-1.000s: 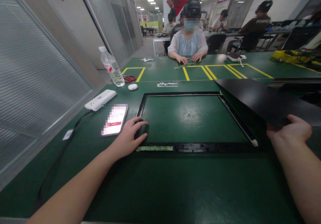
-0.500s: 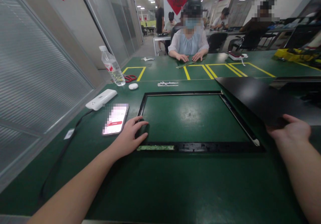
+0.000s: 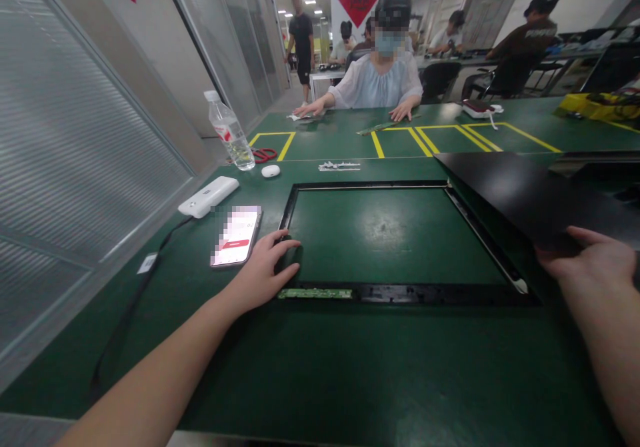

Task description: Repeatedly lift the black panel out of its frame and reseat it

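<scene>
A thin black rectangular bezel frame (image 3: 425, 293) lies flat on the green table, with a narrow green circuit board strip (image 3: 315, 293) along its near bar at the left. My left hand (image 3: 267, 270) rests palm down across the frame's near left corner, fingers stretched and spread, covering that part of it. On the right, my right hand (image 3: 595, 260) grips the near edge of a large flat black panel (image 3: 525, 193), thumb on top and the other fingers mostly hidden beneath. The panel is tilted, close beside the frame's right bar.
Left of the frame are a phone (image 3: 237, 237), a white power bank (image 3: 209, 197) with a black cable, a white earbud case (image 3: 271, 171), a water bottle (image 3: 230, 132) and red-handled scissors (image 3: 265, 155). White scraps (image 3: 339, 166) lie beyond the frame. A co-worker (image 3: 385, 77) sits opposite.
My hands keep their places on the frame and the panel; the view has shifted slightly. The co-worker opposite has reached one hand sideways to a white scrap. A person in the background has walked nearer.
</scene>
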`<state>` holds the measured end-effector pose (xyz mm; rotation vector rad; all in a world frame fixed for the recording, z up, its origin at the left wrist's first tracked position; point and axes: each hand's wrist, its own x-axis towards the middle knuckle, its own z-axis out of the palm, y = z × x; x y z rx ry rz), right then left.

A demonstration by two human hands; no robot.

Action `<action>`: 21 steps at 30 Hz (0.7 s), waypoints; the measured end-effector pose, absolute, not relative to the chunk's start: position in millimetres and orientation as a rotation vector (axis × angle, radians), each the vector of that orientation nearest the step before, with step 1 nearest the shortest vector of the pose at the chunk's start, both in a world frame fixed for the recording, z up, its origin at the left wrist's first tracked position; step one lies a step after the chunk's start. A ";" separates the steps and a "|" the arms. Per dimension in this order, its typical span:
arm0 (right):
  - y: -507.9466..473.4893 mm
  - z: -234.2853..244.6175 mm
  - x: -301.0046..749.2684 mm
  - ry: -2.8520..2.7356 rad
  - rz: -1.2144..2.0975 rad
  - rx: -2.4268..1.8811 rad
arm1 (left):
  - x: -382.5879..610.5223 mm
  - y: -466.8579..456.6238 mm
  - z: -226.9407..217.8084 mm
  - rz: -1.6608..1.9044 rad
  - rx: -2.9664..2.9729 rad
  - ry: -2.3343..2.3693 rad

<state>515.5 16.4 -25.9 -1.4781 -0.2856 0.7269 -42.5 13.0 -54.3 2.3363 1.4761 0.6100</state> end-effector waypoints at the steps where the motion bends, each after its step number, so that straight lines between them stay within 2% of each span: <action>1: 16.7 -25.8 515.5 -0.252 0.723 -1.467 | -42.1 12.6 -54.0 0.611 2.334 1.475; 13: 2.1 21.2 464.0 -0.117 0.672 -1.223 | -38.9 10.7 -49.5 0.547 2.313 1.522; 21: -6.9 30.7 448.6 -0.275 0.649 -1.343 | -38.5 11.2 -33.4 0.759 2.146 1.554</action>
